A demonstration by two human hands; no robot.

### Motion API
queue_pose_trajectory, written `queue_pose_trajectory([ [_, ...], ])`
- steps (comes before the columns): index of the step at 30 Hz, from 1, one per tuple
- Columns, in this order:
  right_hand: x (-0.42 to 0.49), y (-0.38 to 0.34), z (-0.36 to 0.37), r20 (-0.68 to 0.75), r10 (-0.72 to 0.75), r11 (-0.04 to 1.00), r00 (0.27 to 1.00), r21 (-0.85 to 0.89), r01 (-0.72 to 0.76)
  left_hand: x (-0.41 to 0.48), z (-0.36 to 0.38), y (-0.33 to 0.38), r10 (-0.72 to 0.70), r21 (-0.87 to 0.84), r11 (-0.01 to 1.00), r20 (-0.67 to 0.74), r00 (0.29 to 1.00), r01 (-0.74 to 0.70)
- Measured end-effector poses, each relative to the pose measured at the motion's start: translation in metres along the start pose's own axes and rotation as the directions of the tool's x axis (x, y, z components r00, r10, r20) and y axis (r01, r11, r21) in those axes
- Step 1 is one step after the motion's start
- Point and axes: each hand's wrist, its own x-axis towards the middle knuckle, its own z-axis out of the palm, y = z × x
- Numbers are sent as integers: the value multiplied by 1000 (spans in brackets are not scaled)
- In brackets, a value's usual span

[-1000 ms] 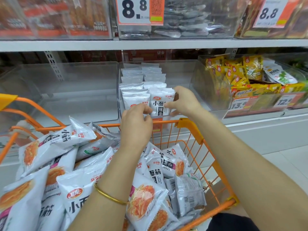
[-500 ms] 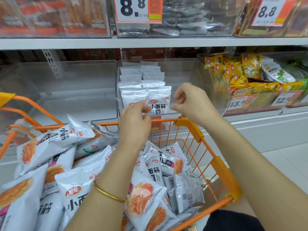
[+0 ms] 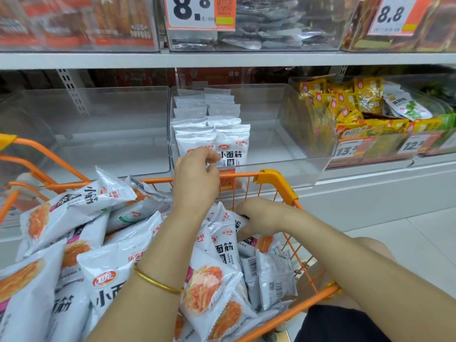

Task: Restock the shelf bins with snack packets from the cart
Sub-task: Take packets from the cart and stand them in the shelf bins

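— In the orange wire cart (image 3: 276, 178)?
— Heaped with white foil snack packets (image 3: 108, 275), black lettering and orange food pictures on the fronts. Lying every which way, a few turned back-up with barcodes showing.

— And in the middle clear plastic shelf bin (image 3: 308, 169)?
— Stocked with two rows of upright white packets (image 3: 232, 144) of the same kind, set one behind another against its left wall.

— Left hand (image 3: 195, 178)?
— Up past the cart's far rim, at the front of that bin. Fingers curled against the front left packet there. Pinching or only touching: cannot tell. Thin gold bangle (image 3: 158, 282) on the wrist.

— Right hand (image 3: 261, 218)?
— Down inside the cart near its right front corner, fingers curled round a small white packet (image 3: 240, 223) in the heap.

— Neighbouring bins?
— To the right, a clear bin (image 3: 387, 144) piled with yellow packets (image 3: 345, 102), a white-and-green packet (image 3: 407, 107) on top, orange price tags (image 3: 348, 150) on its front. On the shelf above, a clear upper bin (image 3: 187, 43) of grey packets (image 3: 271, 28) behind a white-and-orange "8.8" tag (image 3: 192, 11).
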Motion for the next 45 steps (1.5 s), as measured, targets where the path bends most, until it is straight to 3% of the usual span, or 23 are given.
queue_pose_trajectory([
  [4, -15, 4, -15, -209, -10, 995, 978, 95, 30, 1, 0, -2, 8, -9, 1000, -26, 1000, -8],
  [7, -31, 7, -33, -380, 61, 949, 923, 309, 65, 1, 0, -2, 12, -2, 1000, -74, 997, -12],
  [10, -41, 13, -48, -448, 197, 770, 872, 621, 144, 1, -1, -2, 17, 12, 1000, -104, 994, -16],
  [12, -42, 17, -60, -484, 276, 644, 830, 735, 215, 1, -1, -2, 26, 19, 1000, -104, 994, -25],
  [18, -23, 26, -86, -601, 433, 465, 672, 787, 405, 0, -2, -3, 33, 28, 999, -95, 995, -30],
  [23, 3, 46, -106, -637, 623, 471, 454, 769, 432, -4, -2, 3, 115, 141, 985, -81, 990, -103],
  [25, 16, 61, -112, -608, 680, 480, 409, 792, 378, -4, -2, 8, 200, 220, 959, -69, 977, -180],
  [28, 40, 82, -118, -565, 711, 462, 419, 824, 327, -2, 2, 9, 292, 304, 911, -5, 956, -277],
  [33, 86, 92, -127, -550, 646, 574, 529, 807, 137, -4, 18, 0, 314, 340, 884, 82, 946, -323],
  [39, 139, 101, -140, -488, 605, 618, 629, 786, 15, -2, 30, -4, 402, 342, 852, 58, 914, -396],
  [45, 177, 108, -150, -536, 556, 732, 634, 678, -69, -1, 35, -9, 385, 306, 877, 18, 923, -372],
])
